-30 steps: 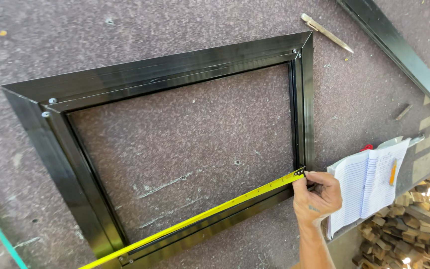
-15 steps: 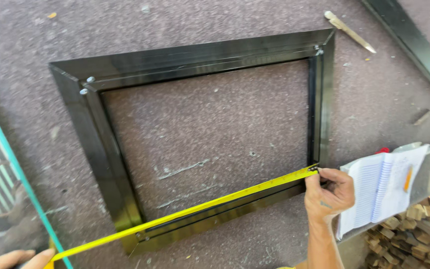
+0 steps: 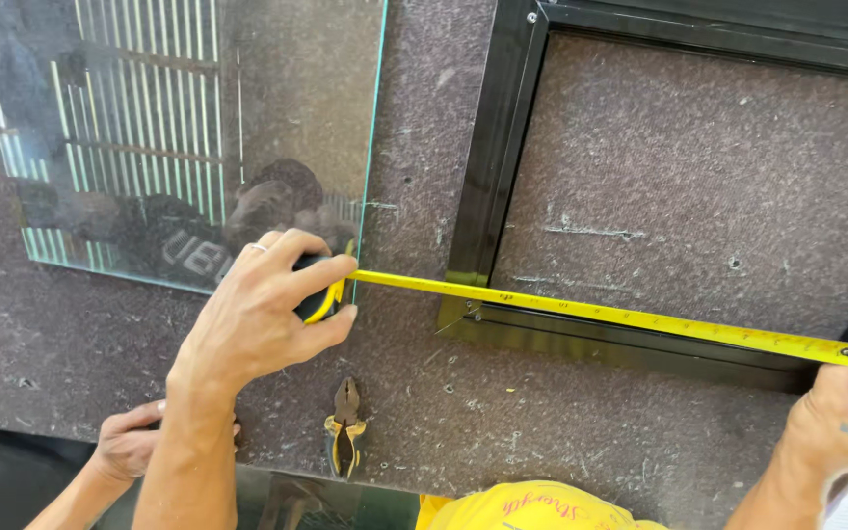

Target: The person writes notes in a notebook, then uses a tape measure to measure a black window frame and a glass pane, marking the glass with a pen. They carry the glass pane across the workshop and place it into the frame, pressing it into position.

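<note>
My left hand (image 3: 272,304) grips the black and yellow case of a tape measure, near the bottom right corner of a glass pane (image 3: 198,147). The yellow tape (image 3: 620,319) runs right from it across the bottom rail of a black metal frame (image 3: 493,167) lying flat on the grey felt table (image 3: 561,442). My right hand (image 3: 836,422) pins the tape's end hook at the frame's lower right corner.
Pliers with yellow and black handles (image 3: 345,432) lie on the felt below my left hand. Another person's hand (image 3: 130,442) rests on the table edge at lower left. A yellow cap (image 3: 542,505) shows at the bottom edge.
The view has swung left and closer. My left hand with the tape case and the glass pane now fill the left side. The notebook has left the view. My right hand still holds the tape end.
</note>
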